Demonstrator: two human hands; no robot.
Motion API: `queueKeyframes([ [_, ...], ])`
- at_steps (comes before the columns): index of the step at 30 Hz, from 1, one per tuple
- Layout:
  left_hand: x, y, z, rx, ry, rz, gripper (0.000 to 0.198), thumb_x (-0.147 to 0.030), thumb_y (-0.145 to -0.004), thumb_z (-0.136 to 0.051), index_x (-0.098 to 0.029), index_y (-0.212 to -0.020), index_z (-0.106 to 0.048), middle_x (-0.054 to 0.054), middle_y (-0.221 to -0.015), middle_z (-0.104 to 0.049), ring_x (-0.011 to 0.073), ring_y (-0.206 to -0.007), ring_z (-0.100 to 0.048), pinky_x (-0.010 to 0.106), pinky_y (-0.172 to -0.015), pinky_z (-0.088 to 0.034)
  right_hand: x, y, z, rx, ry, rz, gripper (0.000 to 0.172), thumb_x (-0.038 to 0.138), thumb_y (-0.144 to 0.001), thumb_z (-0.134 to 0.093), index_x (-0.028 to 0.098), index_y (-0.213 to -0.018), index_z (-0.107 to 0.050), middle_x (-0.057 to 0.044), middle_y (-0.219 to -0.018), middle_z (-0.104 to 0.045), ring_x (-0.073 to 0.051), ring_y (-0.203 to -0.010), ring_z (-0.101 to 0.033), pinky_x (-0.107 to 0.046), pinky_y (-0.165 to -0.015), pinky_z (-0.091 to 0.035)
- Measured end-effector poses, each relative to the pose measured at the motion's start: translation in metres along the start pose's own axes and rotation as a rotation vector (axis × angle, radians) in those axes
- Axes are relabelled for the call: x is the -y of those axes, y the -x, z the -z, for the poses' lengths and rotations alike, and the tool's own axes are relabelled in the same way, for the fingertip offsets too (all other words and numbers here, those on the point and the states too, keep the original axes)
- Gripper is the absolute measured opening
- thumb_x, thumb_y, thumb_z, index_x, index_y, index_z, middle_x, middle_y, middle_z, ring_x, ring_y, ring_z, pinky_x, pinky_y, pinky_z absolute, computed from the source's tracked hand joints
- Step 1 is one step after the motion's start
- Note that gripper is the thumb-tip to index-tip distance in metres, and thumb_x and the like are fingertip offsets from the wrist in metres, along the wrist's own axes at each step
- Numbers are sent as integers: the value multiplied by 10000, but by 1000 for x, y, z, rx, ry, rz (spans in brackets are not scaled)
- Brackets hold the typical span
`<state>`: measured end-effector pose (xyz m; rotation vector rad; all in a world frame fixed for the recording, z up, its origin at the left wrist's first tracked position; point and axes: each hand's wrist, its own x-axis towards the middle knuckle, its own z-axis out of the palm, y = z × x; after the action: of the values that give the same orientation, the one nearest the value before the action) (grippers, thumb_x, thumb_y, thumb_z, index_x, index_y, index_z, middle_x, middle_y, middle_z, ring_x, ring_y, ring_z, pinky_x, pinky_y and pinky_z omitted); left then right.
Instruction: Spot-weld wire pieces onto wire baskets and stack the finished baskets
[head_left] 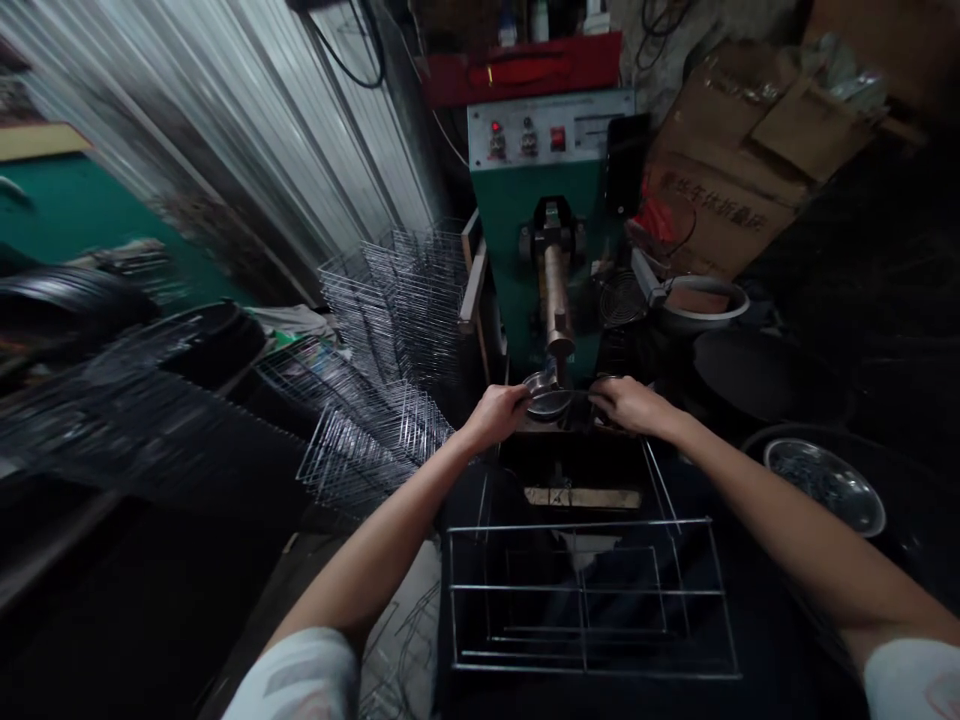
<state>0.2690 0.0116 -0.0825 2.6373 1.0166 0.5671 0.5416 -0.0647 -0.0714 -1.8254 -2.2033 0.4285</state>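
left hand [499, 412] reaches forward with its fingers curled around the left rim of a small metal dish [548, 402], gripping it. right hand [631, 403] lies knuckles up just at the dish's right side, fingers bent downward; what they close on, the dish or something thin beside it, i cannot tell. the dish sits between the two hands on the machine's low surface [577, 425], directly beneath the tip of a copper rod [556, 290] that comes down from the front of a green machine [517, 215]. a grey control panel [551, 130] with red buttons tops that machine.

closer to the person, below the hands, a wire frame [585, 595] of thin bars stands in front of the machine, its rectangles nested one inside another. both forearms pass over its sides.

to the left, a stack of wire grids [401, 305] leans upright near the corrugated metal wall [247, 120], with more grids [360, 440] fanned out lower down, near the left forearm. to the right, well apart from the right hand, a steel bowl [825, 485] holds small dark bits too blurred to name. behind it a white-rimmed round tub [705, 300] and a small round wire grille [621, 298] sit beside the machine. cardboard boxes [739, 150] are piled at the upper right.
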Motion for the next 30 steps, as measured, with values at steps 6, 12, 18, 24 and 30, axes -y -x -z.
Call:
queueKeyframes([
  [6,-2,-3,-11,12,-12,-9,143,-181,-963,-579,-160,-890,-701,27,-741,-705,151,-672,-634,219,-638,-395,-20,-3,-23,-59,-171,69,247,291,-1046,-501,207,-898,-679,-62,-929,-731,-217,-880,-682,-248,-760,-453],
  [12,0,-10,-11,52,-23,-27,150,-174,-963,-549,-188,-957,-699,47,-804,-731,179,-720,-678,230,-648,-416,-29,-9,-29,-76,-139,57,230,294,-1039,-494,211,-941,-685,-76,-898,-714,-221,-828,-662,-263,-746,-436],
  [18,4,-16,-12,56,-1,-37,177,-151,-955,-525,-175,-959,-699,45,-778,-719,170,-725,-678,230,-667,-430,-32,-13,-23,-41,-114,92,268,316,-1049,-463,213,-907,-665,-57,-845,-700,-213,-796,-650,-269,-748,-427],
  [24,7,-19,-16,46,14,-39,187,-168,-963,-521,-168,-912,-701,25,-702,-675,146,-650,-624,223,-630,-398,-32,-18,-19,-7,-110,47,250,308,-1040,-484,210,-953,-698,-63,-880,-725,-224,-820,-674,-268,-727,-430],
  [30,7,-20,-19,54,13,-36,223,-161,-975,-498,-163,-831,-668,23,-699,-656,137,-638,-589,226,-615,-363,-30,-18,-18,-5,-138,80,293,305,-1052,-463,204,-904,-694,-57,-851,-719,-221,-805,-666,-270,-706,-406],
])
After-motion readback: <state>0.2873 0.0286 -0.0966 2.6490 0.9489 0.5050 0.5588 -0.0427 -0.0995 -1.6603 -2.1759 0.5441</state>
